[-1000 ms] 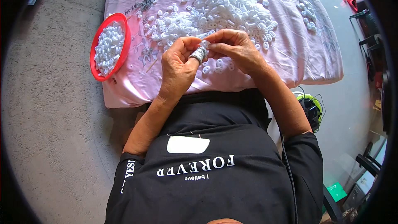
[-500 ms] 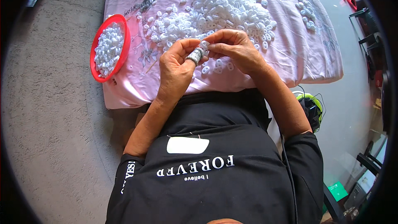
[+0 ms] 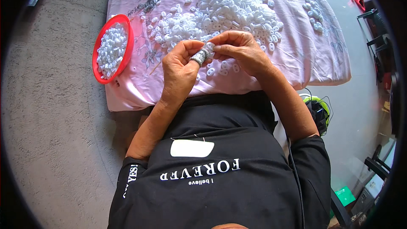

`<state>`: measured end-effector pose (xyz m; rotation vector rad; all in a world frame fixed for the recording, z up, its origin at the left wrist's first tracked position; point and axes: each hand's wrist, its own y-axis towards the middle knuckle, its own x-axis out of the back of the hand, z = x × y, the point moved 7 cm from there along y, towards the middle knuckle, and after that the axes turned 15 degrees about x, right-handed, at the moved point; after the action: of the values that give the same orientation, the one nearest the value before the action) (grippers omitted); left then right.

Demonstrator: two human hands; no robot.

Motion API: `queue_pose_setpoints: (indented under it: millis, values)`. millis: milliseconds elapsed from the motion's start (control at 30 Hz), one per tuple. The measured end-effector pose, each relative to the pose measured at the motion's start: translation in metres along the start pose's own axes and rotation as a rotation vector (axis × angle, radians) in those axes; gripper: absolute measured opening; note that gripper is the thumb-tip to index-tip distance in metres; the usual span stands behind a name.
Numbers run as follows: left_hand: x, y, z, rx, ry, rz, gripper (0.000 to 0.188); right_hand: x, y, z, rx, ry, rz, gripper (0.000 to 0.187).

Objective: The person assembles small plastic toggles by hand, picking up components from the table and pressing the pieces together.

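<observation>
Between my two hands, above the near edge of the cloth, is a small white oval plastic piece with two holes [image 3: 210, 46]. My left hand [image 3: 178, 65] is closed, its fingers and thumb meeting at the piece. A grey speckled wrap [image 3: 199, 56] covers the left thumb. From the other side, my right hand [image 3: 243, 53] pinches the piece between thumb and forefinger. The fingers partly hide it. Several loose pieces of the same kind [image 3: 223, 71] lie just below my right hand, and a large heap of them [image 3: 231, 4] spreads beyond both hands.
A red bowl [image 3: 130, 44] of white pieces stands at the left edge of the pink printed cloth [image 3: 296, 59]. A smaller group of pieces [image 3: 314, 15] lies at the far right. A thin stick [image 3: 155, 68] rests left of my left hand. A black cable [image 3: 295, 178] runs down my shirt.
</observation>
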<state>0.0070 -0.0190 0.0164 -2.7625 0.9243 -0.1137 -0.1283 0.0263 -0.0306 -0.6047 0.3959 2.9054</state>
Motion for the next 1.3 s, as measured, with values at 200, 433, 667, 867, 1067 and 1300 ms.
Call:
queue_pose_setpoints:
  millis: [200,433,667,867,1067,1300]
  values:
    - [0.0013,0.0009,0.0005,-0.005,0.017,-0.016,0.021,-0.0004,0.0002,-0.0002,0.003,0.013,-0.002,0.02]
    - [0.0024,0.0012,0.0,-0.021,0.037,-0.031,0.021,-0.0013,0.0019,-0.0001,0.048,-0.021,0.034,0.02]
    - [-0.0005,-0.0003,-0.001,-0.018,0.021,-0.006,0.025,0.0011,0.0014,-0.0023,0.02,-0.005,0.001,0.019]
    - [-0.0035,-0.0018,-0.001,-0.004,0.031,0.045,0.027,0.0005,0.0005,-0.0033,-0.012,0.053,0.0,0.018]
    - [0.0001,0.0018,0.0063,-0.038,0.109,0.033,0.031,0.0007,0.0006,-0.0059,-0.038,0.139,0.0,0.02]
    - [-0.0026,-0.0018,0.0051,-0.038,0.051,0.051,0.031,-0.0002,-0.0013,-0.0083,-0.083,0.189,0.008,0.019]
